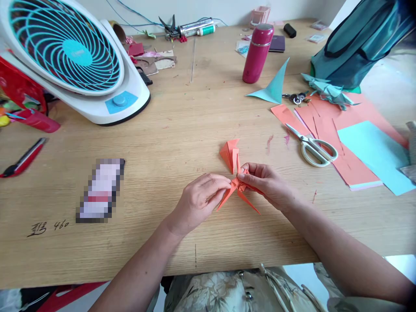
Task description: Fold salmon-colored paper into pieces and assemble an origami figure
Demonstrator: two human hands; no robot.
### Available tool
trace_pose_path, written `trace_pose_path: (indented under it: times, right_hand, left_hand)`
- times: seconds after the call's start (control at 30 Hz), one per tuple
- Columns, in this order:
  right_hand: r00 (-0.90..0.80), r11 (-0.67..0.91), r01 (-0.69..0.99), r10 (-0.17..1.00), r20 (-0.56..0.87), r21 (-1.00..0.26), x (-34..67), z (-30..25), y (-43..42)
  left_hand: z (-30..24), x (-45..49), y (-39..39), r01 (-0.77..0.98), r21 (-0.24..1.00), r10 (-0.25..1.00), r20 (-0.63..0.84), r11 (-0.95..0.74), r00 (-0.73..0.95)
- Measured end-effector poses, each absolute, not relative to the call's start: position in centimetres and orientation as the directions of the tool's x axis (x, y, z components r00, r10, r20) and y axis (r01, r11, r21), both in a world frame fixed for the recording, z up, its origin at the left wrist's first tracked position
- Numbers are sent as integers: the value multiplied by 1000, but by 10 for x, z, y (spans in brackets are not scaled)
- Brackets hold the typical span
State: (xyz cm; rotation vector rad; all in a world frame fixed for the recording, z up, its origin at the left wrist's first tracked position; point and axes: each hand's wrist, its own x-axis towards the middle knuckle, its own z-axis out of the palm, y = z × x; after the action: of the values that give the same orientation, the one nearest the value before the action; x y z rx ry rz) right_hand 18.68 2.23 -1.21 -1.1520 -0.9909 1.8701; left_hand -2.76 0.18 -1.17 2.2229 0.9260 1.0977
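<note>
An orange origami figure (236,185) with several narrow pointed limbs and a broader folded flap at its far end is held between my hands, above the front part of the table. My left hand (204,193) is closed, thumb and fingers pinching the figure's left side. On its right side, my right hand (264,180) grips the folded middle, thumb on top. The fingertips partly cover the folds at the centre.
White-handled scissors (316,149) lie on orange paper sheets (360,169) at right, beside a blue sheet (377,147) and a teal origami figure (331,91). A magenta bottle (258,54), a fan (126,93), a pixelated phone (100,188) and a red cutter (27,160) also occupy the table.
</note>
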Motion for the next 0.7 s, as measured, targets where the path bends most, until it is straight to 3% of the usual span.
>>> trace_pose_path:
  times: [0.17,0.47,0.7]
  right_hand:
    - [-362,-488,-224,845,-393,-844,185,-10,21]
    - [-376,-442,-220,861,-342,-870,184,-10,18]
    - [-357,-383,-191,885,-300,-904,181,-10,17]
  left_hand:
    - [-13,-29,2,312,597,665,570,-739,482]
    - [-12,-28,3,331,566,651,588,-755,479]
    - [-13,-22,-1,302,713,766,521,-633,377]
